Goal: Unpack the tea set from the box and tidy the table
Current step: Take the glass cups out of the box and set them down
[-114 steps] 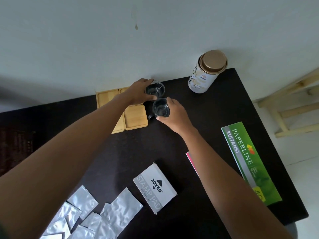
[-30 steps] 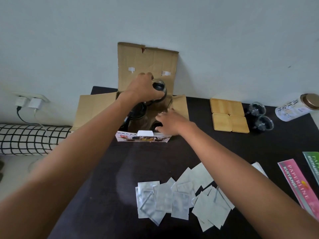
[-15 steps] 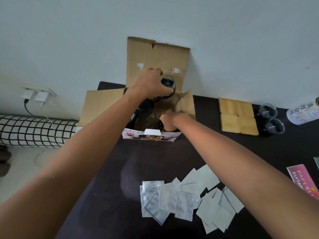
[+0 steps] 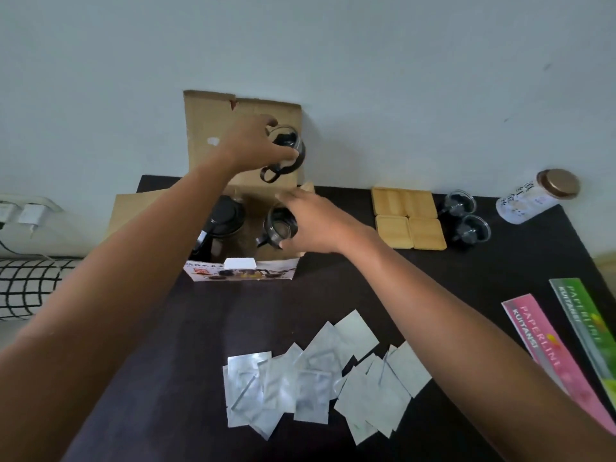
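Note:
An open cardboard box [image 4: 206, 148] stands at the table's far edge against the wall. My left hand [image 4: 246, 145] holds a glass cup [image 4: 286, 145] with a black handle up above the box. My right hand [image 4: 316, 225] grips a second glass cup [image 4: 278, 228] at the box's right side, just above its rim. A teapot with a black lid [image 4: 225, 218] still sits inside the box. Right of the box lie several wooden coasters [image 4: 408, 218], and beside them stand two more glass cups [image 4: 465, 216].
Several silver sachets [image 4: 320, 371] lie spread on the dark table [image 4: 186, 345] in front of me. Pink [image 4: 540, 338] and green [image 4: 590, 315] receipt books lie at the right. A white canister with a bronze lid [image 4: 536, 196] stands at the far right. Wall plugs [image 4: 23, 213] hang at left.
Both hands have come up out of the box, each with a glass cup. Before that, I turned from the coasters, where two cups were set down, toward the box.

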